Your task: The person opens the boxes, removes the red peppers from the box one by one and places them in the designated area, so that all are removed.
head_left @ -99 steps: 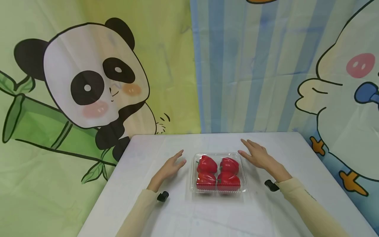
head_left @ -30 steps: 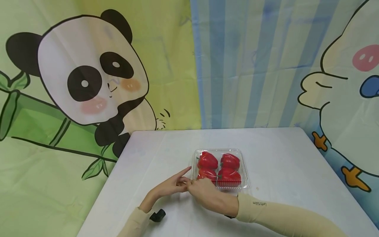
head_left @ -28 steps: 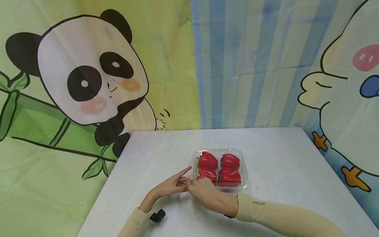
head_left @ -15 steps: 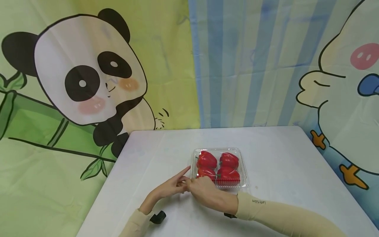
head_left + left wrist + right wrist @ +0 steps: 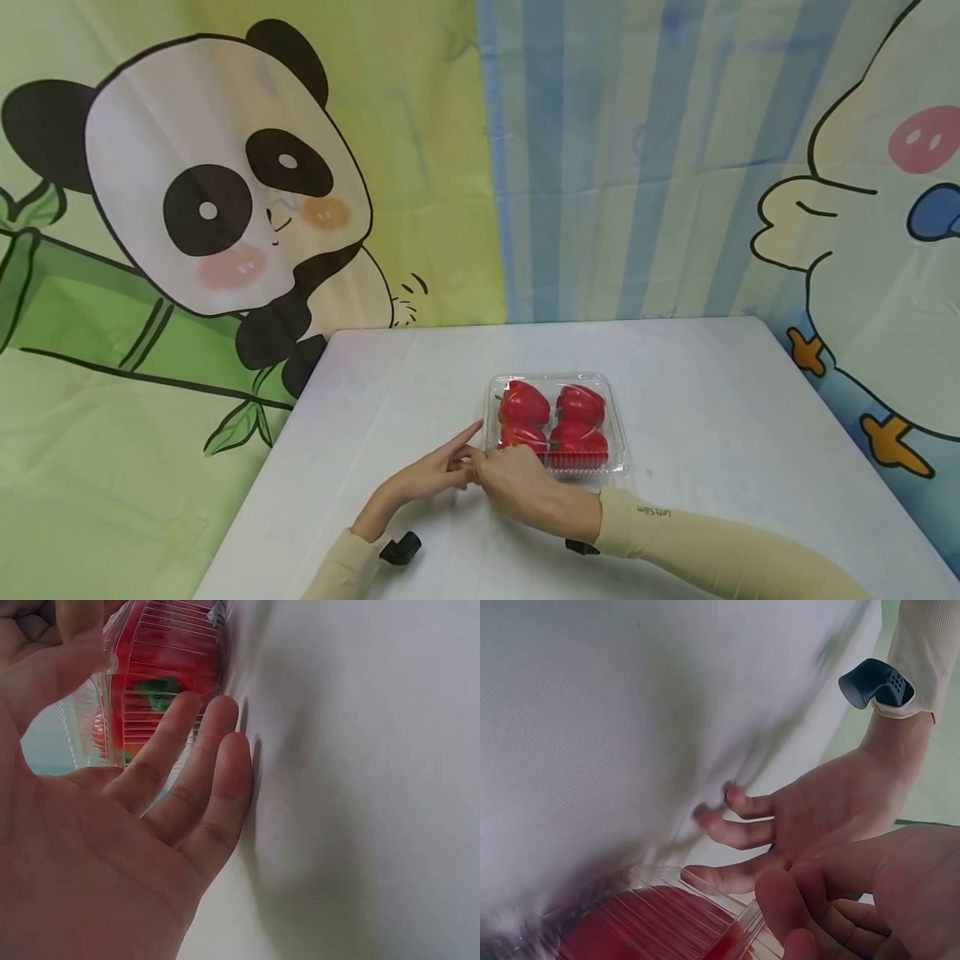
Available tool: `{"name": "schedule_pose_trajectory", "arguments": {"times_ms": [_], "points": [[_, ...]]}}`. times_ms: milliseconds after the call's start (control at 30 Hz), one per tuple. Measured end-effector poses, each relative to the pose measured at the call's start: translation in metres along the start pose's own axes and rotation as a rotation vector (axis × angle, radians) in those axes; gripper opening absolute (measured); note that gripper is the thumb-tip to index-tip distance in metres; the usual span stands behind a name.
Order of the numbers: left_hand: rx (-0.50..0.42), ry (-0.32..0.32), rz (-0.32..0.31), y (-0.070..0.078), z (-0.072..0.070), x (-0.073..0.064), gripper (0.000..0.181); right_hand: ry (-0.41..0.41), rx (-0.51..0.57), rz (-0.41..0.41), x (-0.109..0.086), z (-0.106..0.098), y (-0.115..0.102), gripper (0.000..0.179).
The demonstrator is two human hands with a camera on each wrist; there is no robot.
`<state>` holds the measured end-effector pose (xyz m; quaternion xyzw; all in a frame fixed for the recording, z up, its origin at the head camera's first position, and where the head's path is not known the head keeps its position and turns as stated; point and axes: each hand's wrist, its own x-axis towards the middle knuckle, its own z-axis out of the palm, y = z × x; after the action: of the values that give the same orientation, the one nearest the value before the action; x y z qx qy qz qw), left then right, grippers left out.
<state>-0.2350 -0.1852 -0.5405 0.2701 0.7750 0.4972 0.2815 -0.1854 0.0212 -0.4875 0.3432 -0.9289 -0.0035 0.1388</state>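
A clear plastic clamshell box (image 5: 617, 433) with several red bell peppers (image 5: 581, 405) inside lies on the table, its lid down. At its near left corner my right hand (image 5: 517, 485) has curled fingers and pinches the rim, as the right wrist view also suggests. My left hand (image 5: 423, 477) is beside that same corner, index finger extended along the box's left side and thumb close to the right fingertips. In the left wrist view, the left hand's other fingers (image 5: 196, 776) are nearly straight, next to the ribbed wall of the box. The exact pinch point is partly hidden.
The white table (image 5: 397, 375) reaches back to a cartoon-printed cloth backdrop (image 5: 427, 167). A black wrist camera (image 5: 401, 548) sits on the left wrist, and another (image 5: 581, 547) shows under the right wrist.
Earlier, both hands were spread apart on either side of the box. The right hand has crossed to the near left corner and the left has come in beside it. Over the last second they barely move.
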Motion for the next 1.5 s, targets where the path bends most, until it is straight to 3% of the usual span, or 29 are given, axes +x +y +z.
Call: {"name": "schedule_pose_trajectory", "arguments": {"times_ms": [600,1000,1300,1500], "points": [[-0.035,0.053,-0.029,-0.0001,0.0070,0.0021,0.079,0.098,0.014,-0.007,-0.0007,0.0061,0.0012,0.022],[-0.036,0.074,-0.017,0.0009,0.0085,0.0034,0.079,0.091,0.080,0.017,0.0002,0.0092,0.0024,0.022],[-0.034,0.064,0.030,-0.0008,0.0085,0.0037,0.079,0.084,0.159,0.025,0.0015,0.0071,0.0058,0.016],[-0.031,0.059,0.011,0.0002,0.0081,0.0029,0.079,0.086,0.185,0.038,0.0031,0.0076,0.0062,0.012]]}}
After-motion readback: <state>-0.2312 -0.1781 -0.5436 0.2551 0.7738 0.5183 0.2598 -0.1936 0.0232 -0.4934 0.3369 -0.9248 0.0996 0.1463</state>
